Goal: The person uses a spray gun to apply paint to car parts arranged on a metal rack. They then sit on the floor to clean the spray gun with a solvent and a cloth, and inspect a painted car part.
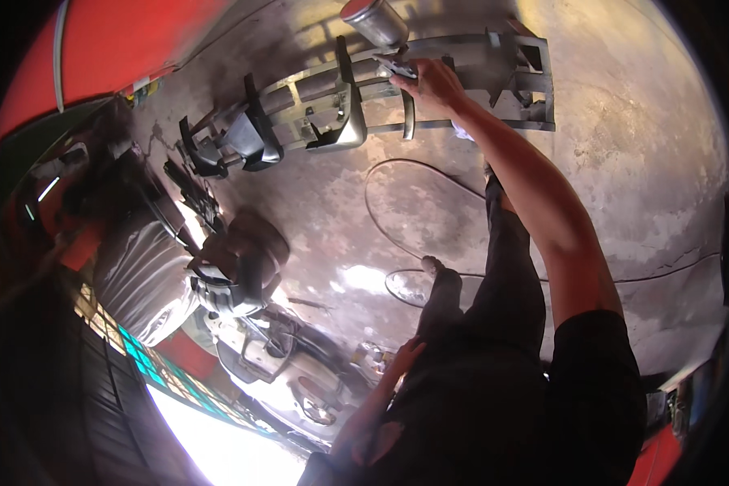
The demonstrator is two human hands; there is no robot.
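My right hand [436,86] is wrapped round a spray gun [397,66], with the arm stretched out far ahead. A silver cup [377,23] sits on the gun, tilted, with a reddish end. Below and beside the gun lies a long metal rack [535,125] carrying dark, curved panels. Nearest to the gun's left is a glossy dark panel [347,121]; another dark panel [255,134] is further left. My left hand [407,356] hangs low beside my thigh, fingers loosely extended, and I see nothing in it.
A thin hose [373,206] loops across the concrete floor [624,170] by my feet. To the left stand a light-coloured motorcycle [283,368] and a dark seat-like shape [255,243]. A red surface [113,57] fills the upper left. Bright light enters at the lower left.
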